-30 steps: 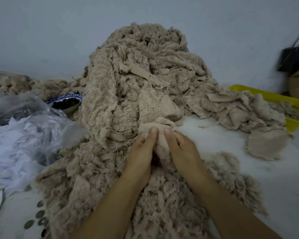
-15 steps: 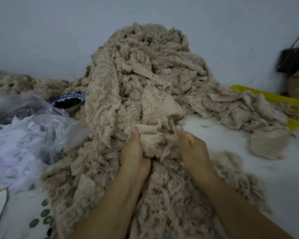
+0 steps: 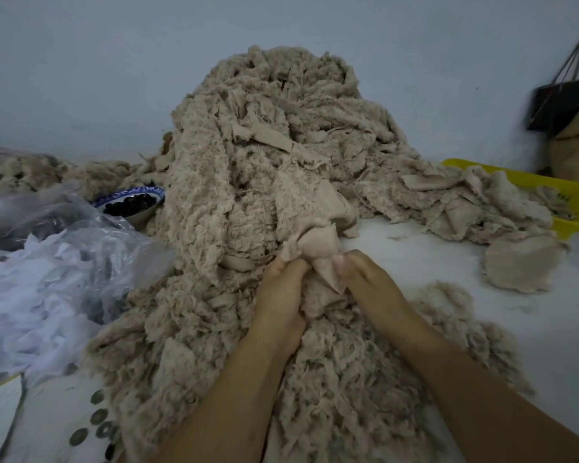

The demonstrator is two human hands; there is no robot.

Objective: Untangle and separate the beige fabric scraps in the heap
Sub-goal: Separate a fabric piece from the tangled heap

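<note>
A person's left hand [image 3: 281, 295] and right hand [image 3: 371, 285] meet close together, fingers curled, each pinching the same smooth beige fabric scrap [image 3: 318, 248]. The scrap bunches up just above the fingertips and hangs in a point between the two hands. Its upper end runs into the tall heap of fuzzy beige fabric scraps [image 3: 234, 168], which rises directly behind the hands against a pale wall. More of the heap spreads under both forearms towards the camera.

To the right, the heap trails across the white worktop [image 3: 415, 255] and over the edge of a yellow plastic tray [image 3: 562, 188]. A flat rounded beige cloth piece [image 3: 518, 269] lies apart on the worktop, near the tray.

To the left, a crumpled clear plastic bag of white fabric scraps [image 3: 47, 282] sits beside the heap. Behind it stands a blue-rimmed bowl of dark pieces [image 3: 131, 203], touching the heap's edge. A black bag [image 3: 562, 101] hangs on the wall at far right.
</note>
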